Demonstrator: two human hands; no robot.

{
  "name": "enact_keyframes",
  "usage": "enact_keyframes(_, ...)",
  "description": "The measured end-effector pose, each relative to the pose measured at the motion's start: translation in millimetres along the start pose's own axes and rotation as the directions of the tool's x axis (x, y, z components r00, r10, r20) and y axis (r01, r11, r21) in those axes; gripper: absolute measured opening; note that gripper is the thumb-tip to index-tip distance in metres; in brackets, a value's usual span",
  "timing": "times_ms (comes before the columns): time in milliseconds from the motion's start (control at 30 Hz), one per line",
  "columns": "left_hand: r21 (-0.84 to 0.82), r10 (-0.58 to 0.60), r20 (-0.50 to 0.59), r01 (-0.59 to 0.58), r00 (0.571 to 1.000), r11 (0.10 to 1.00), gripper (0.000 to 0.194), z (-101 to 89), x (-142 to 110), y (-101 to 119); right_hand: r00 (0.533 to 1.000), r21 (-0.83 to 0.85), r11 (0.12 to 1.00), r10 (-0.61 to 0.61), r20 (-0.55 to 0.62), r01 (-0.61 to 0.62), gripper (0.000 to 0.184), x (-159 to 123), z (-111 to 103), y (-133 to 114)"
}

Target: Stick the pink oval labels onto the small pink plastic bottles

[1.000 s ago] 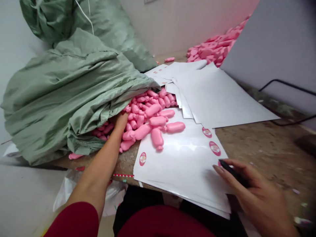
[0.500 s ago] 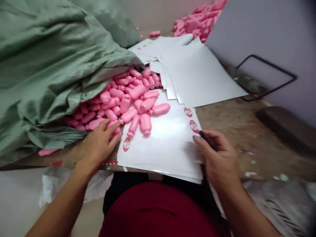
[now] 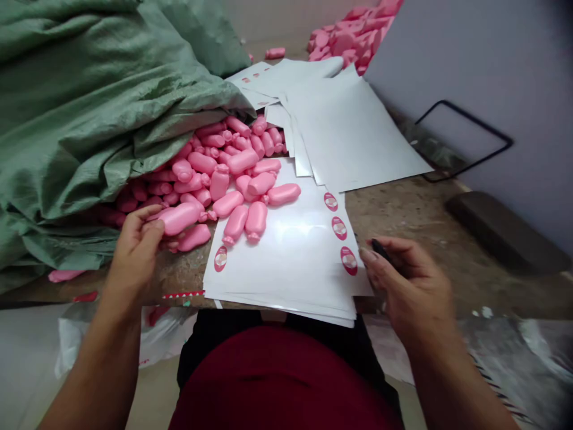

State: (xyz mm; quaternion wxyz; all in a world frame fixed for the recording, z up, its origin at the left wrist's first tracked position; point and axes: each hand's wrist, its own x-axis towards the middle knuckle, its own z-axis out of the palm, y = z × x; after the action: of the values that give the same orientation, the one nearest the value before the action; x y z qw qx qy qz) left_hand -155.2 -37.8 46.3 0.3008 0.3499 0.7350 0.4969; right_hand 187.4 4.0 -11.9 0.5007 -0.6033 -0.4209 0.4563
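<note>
Across the upper left of the frame, a green woven sack (image 3: 85,113) is slumping over the counter (image 3: 403,221), its mouth spilling a heap of pink plastic bottles (image 3: 210,167) onto the counter and onto a stack of white label sheets (image 3: 277,263). More loose sheets are fanning out toward the top centre, while a grey board (image 3: 470,77) is leaning at the upper right, with a second pink pile (image 3: 349,36) showing behind it. Along the bottom edge, a dark red shirt (image 3: 286,382) is showing. Bottles are lying at mixed angles, most long axes running slantwise, and their necks are hard to make out where they overlap; the far part of the heap is disappearing under the sack. The left hand (image 3: 134,251) is half closed, gripping one bottle (image 3: 179,218) that is lying nearly level, its long axis running left to right, just left of the stack. The right hand (image 3: 412,286) is curled, pinching a black pen (image 3: 380,249) mostly hidden by the fingers, just beside the stack's right edge and well apart from the bottles. Oval pink labels (image 3: 339,228) are running down that edge.
</note>
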Motion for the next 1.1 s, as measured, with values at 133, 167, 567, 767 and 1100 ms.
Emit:
enact_keyframes(133, -0.477, -0.326, 0.254, 0.411, 0.911, 0.777, 0.019, 17.9, -20.1, 8.6, 1.0, -0.023, 0.999, 0.023, 0.016, -0.023, 0.034, -6.5, -7.2, -5.4)
enact_keyframes(167, -0.504, -0.344, 0.297, 0.452, 0.891, 0.736, 0.018, 22.4, -23.6, 10.0, 0.998, -0.056, 0.998, -0.005, 0.059, 0.008, 0.031, -11.2, -3.8, -7.7)
enact_keyframes(567, -0.406, -0.249, 0.25, 0.334, 0.936, 0.851, 0.061, 20.5, -44.4, -38.2, 0.622, -0.174, 0.83, -0.242, 0.744, 0.531, 0.014, -50.6, 62.9, -2.7)
enact_keyframes(767, -0.463, -0.203, 0.249, 0.301, 0.947, 0.834, 0.053, 32.6, -61.6, -39.0, 0.707, -0.298, 0.834, -0.146, 0.691, 0.464, 0.015, -41.7, 48.9, -2.2)
enact_keyframes(1100, -0.519, -0.254, 0.268, 0.361, 0.93, 0.775, 0.045, 48.4, -75.4, -30.9, 0.848, -0.349, 0.897, -0.051, 0.528, 0.271, 0.027, -20.7, 27.0, -5.6)
